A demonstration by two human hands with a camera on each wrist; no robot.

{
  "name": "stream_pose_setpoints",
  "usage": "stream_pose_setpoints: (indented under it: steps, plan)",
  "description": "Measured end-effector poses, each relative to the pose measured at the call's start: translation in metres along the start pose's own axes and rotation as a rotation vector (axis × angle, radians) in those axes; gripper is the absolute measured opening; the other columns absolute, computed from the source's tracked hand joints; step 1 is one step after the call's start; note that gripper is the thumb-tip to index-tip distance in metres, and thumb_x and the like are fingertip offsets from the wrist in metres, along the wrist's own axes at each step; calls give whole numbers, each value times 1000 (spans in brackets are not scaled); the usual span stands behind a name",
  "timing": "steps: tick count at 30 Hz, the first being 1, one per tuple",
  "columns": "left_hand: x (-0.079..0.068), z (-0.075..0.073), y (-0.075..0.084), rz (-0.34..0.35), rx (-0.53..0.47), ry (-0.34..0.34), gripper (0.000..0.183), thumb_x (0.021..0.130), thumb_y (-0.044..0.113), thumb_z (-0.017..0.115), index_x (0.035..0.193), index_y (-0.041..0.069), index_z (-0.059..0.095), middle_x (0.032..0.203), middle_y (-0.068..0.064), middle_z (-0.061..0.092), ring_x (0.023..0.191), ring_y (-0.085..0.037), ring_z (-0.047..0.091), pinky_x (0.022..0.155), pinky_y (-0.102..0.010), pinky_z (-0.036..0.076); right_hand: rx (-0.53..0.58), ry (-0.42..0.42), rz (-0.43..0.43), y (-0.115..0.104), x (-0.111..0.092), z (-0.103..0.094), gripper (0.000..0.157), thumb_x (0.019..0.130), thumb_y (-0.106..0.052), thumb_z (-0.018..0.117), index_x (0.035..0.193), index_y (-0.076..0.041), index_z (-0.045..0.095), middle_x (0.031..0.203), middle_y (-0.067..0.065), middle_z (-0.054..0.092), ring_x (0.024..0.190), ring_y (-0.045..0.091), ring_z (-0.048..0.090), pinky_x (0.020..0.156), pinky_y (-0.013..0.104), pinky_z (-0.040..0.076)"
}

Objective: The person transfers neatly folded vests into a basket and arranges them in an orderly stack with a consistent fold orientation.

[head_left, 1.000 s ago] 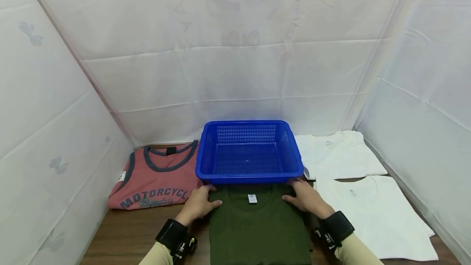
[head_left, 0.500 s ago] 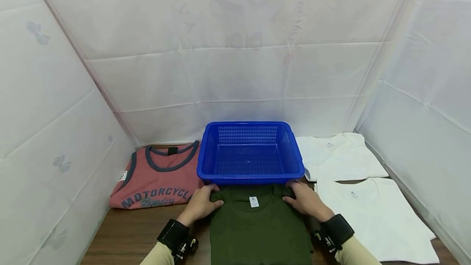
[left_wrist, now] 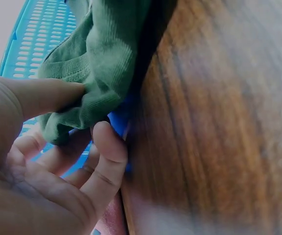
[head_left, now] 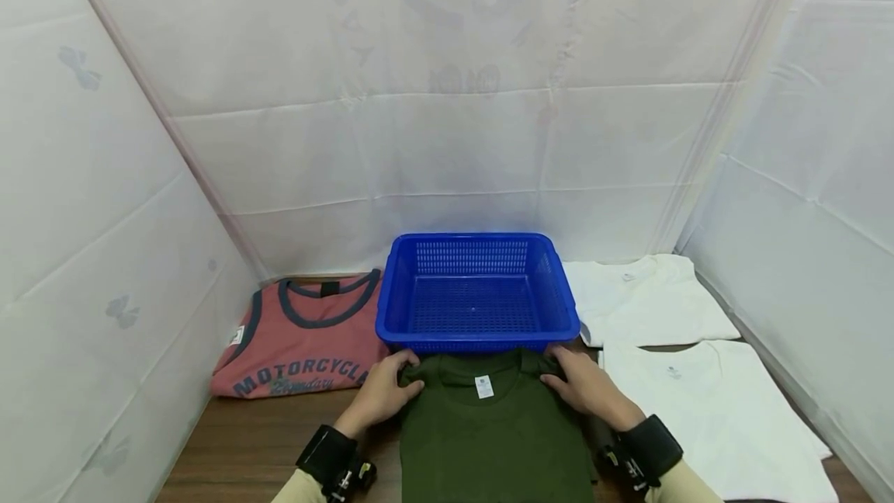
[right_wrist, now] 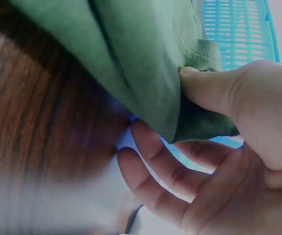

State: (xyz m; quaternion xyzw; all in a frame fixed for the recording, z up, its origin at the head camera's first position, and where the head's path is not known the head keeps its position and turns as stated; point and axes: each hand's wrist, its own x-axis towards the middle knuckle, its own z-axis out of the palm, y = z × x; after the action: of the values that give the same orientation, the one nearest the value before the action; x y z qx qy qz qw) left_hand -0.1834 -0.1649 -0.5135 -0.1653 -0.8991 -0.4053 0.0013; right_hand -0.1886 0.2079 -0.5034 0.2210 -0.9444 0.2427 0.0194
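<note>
A dark green T-shirt [head_left: 492, 441] lies folded on the table, its collar and white label toward the blue basket [head_left: 472, 338]. My left hand [head_left: 382, 392] pinches its upper left corner between thumb and fingers. At the upper right corner, my right hand [head_left: 581, 383] does the same. In the left wrist view, the green cloth [left_wrist: 109, 58] bunches under the thumb, lifted off the wood. The right wrist view has the shirt corner [right_wrist: 150, 83] between thumb and fingers, with the lower fingers spread beneath it.
The basket stands against the white sheet wall [head_left: 447, 154]. On the left lies a folded red T-shirt [head_left: 314, 340] with lettering. Two folded white shirts, a far one [head_left: 646, 301] and a near one [head_left: 712, 418], lie on the right of the wooden table [head_left: 279, 449].
Both hands have stayed at the shirt's upper corners. The collar edge has risen slightly and bunched near the fingers. The view has shifted a little.
</note>
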Motion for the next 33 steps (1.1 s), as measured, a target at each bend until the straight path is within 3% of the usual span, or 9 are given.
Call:
stream_pose_setpoints:
  steps: [5, 14, 21, 25, 29, 31, 33]
  plan:
    - [-1, -1, 0, 19, -42, -17, 16, 92, 8, 77, 96, 18, 65, 89, 4, 63, 77, -12, 57, 70, -30, 46, 37, 42, -105, 1, -5, -2, 19, 98, -13, 71, 108, -11, 55, 81, -7, 50, 66, 3, 48, 59, 28, 41]
    - [-7, -7, 1, 29, -134, -8, 16, 92, 6, 76, 97, 16, 65, 92, 2, 64, 80, -12, 58, 73, -30, 47, 89, 84, -193, -1, -11, -6, 27, 94, 1, 71, 107, -11, 51, 70, -10, 38, 54, 0, 37, 54, 24, 35]
    - [-10, -8, 1, -17, -167, -3, 20, 90, 3, 78, 97, 15, 63, 75, 0, 47, 61, -5, 37, 63, -24, 34, 102, 103, -231, -1, -14, -10, 35, 91, 10, 70, 100, -14, 46, 71, -9, 33, 55, -1, 29, 56, 23, 31]
    - [-12, -9, 3, -52, -175, 15, 30, 89, -1, 78, 108, 17, 64, 75, 2, 35, 60, -5, 31, 62, -24, 31, 101, 134, -219, -2, -16, -11, 34, 89, 11, 70, 104, -14, 53, 76, -5, 51, 59, 3, 47, 57, 25, 41]
    - [-14, -13, 6, -71, -188, 1, 43, 87, -2, 79, 125, 15, 67, 74, 4, 27, 59, -7, 27, 59, -23, 29, 72, 165, -179, -3, -18, -13, 33, 88, 9, 73, 111, -13, 64, 96, 3, 69, 77, 15, 68, 66, 30, 54]
    - [-15, -17, 8, -76, -187, -21, 43, 88, 1, 79, 127, 14, 69, 71, 6, 30, 57, -6, 27, 56, -22, 29, 68, 159, -150, -4, -19, -15, 32, 89, 7, 73, 113, -13, 67, 99, 3, 71, 80, 15, 69, 68, 31, 55]
    - [-16, -20, 10, -79, -185, -41, 37, 89, 4, 79, 124, 14, 72, 66, 7, 31, 54, -6, 27, 53, -21, 29, 85, 135, -121, -5, -21, -17, 31, 91, 6, 72, 114, -13, 68, 96, 1, 70, 72, 10, 65, 65, 29, 52]
